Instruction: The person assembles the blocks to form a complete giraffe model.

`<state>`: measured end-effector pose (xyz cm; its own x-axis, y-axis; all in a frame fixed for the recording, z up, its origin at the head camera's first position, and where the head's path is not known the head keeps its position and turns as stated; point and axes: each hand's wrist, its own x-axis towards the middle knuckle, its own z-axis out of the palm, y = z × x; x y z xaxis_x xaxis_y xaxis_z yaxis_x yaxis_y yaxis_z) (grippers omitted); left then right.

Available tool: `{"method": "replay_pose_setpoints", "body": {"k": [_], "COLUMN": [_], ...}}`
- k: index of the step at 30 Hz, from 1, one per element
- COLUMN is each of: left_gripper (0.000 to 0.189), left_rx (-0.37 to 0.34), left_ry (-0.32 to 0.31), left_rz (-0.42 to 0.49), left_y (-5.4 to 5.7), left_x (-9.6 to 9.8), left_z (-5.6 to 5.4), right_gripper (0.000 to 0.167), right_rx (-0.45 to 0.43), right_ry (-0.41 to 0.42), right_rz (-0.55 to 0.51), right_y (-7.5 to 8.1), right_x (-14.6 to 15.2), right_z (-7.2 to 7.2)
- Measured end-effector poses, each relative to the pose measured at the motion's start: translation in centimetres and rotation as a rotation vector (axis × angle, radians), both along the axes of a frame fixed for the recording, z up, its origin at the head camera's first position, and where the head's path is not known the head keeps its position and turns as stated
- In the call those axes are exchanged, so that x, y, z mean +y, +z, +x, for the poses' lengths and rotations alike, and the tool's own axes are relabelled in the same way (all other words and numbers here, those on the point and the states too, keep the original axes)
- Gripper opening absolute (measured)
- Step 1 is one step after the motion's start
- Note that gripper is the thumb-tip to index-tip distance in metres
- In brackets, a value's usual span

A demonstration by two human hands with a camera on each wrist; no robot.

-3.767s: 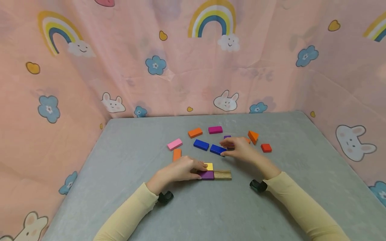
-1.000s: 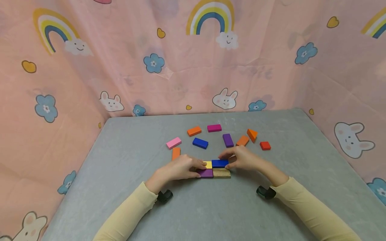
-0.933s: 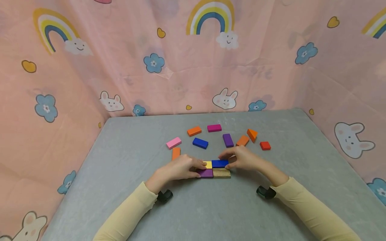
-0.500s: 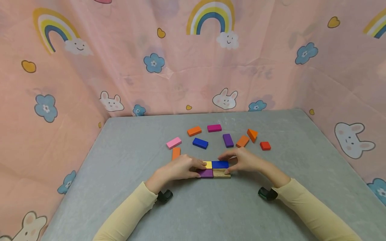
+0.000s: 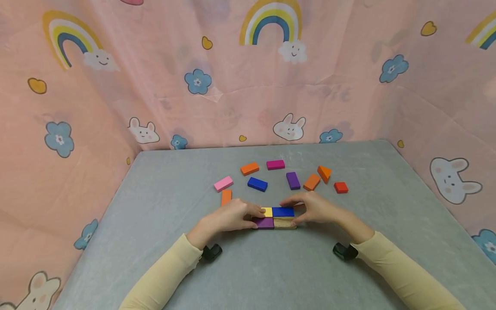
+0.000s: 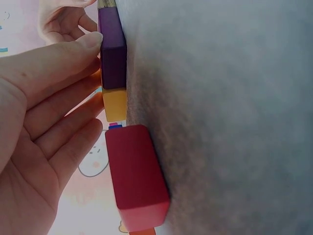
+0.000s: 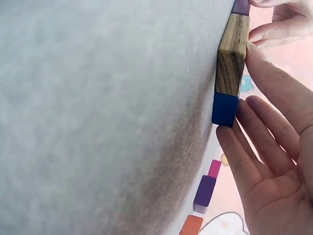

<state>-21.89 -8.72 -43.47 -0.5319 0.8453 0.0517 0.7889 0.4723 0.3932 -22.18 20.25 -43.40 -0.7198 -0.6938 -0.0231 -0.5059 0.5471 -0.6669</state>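
Blocks form two rows: a yellow block (image 5: 268, 212) and blue block (image 5: 283, 212) behind a purple block (image 5: 265, 223) and wood-grain block (image 5: 281, 222). My left hand (image 5: 232, 218) touches the left end, thumb on the purple block and fingertips on the yellow one, part of which it covers. At the right end, my right hand (image 5: 318, 209) has its thumb by the wood-grain block and its fingers beside the blue one. Both hands' fingers look fairly straight in the wrist views. A red block (image 6: 137, 171) lies near the left fingers, hidden in the head view.
Farther back lie several loose blocks: orange (image 5: 249, 168), magenta (image 5: 275, 165), pink (image 5: 223, 184), a second blue block (image 5: 257, 184), a second purple block (image 5: 293, 181), an orange triangle (image 5: 324, 173) and a small red block (image 5: 341, 187). A patterned curtain (image 5: 232, 107) surrounds the grey table (image 5: 174, 185).
The right hand has brought the blue block from farther back to sit behind the wood-grain block. Its thumb has since shifted from the blue block to the wood-grain one. The left hand has stayed put.
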Motion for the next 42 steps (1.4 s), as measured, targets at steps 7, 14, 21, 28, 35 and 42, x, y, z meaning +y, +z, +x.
{"method": "replay_pose_setpoints", "body": {"k": [7, 14, 21, 28, 35, 42], "left_gripper": [0.033, 0.033, 0.033, 0.033, 0.033, 0.033], "left_rx": [0.0, 0.001, -0.007, -0.011, -0.008, 0.001], "left_ry": [0.005, 0.006, 0.005, -0.004, 0.002, 0.004], "left_rz": [0.003, -0.001, 0.003, 0.012, 0.002, 0.002], "left_y": [-0.1, -0.1, -0.1, 0.0, 0.0, -0.1], "left_x": [0.0, 0.0, 0.0, 0.1, 0.2, 0.1], "left_z": [0.1, 0.1, 0.1, 0.1, 0.1, 0.0], "right_gripper": [0.058, 0.058, 0.058, 0.055, 0.048, 0.047], "right_rx": [0.009, 0.005, -0.01, -0.05, 0.026, 0.144], "right_ry": [-0.004, -0.001, 0.0, -0.019, -0.168, -0.33], "right_rz": [0.014, 0.008, 0.005, -0.051, -0.096, -0.066], "right_y": [0.0, -0.1, 0.0, 0.1, 0.5, 0.8], "right_x": [-0.1, -0.1, -0.1, 0.3, 1.6, 4.0], "right_z": [0.0, -0.1, -0.1, -0.1, -0.7, -1.9]}}
